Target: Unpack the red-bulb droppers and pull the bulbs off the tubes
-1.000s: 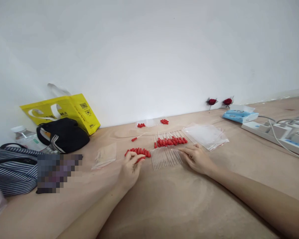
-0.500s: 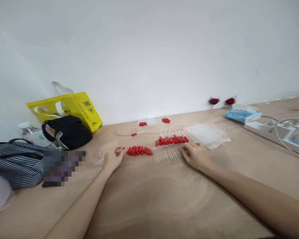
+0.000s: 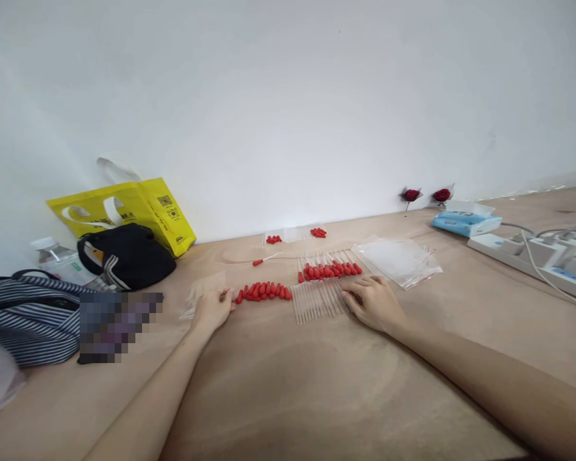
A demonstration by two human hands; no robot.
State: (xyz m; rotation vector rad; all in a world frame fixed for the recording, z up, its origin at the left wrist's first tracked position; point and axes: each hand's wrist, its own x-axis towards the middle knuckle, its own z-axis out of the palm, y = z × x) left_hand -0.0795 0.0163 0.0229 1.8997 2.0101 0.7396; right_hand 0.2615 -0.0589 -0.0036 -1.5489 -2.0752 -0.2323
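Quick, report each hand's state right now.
Left hand: fingers curled beside the row of red bulbs; grip cannot be told.
Right hand: open, fingertips against the row of clear tubes, holding nothing.

We face a plain white wall [image 3: 288, 96], matte and evenly lit. It meets a light plywood tabletop [image 3: 317, 397] along a straight seam that rises slightly to the right. We note faint grain rings in the wood. Light is soft and diffuse; shadows are weak. At left, a yellow bag [image 3: 139, 208] leans on the wall behind a black bag [image 3: 129, 256] and a striped bag [image 3: 24, 314]. At right lie white power strips [image 3: 532, 253] with cables
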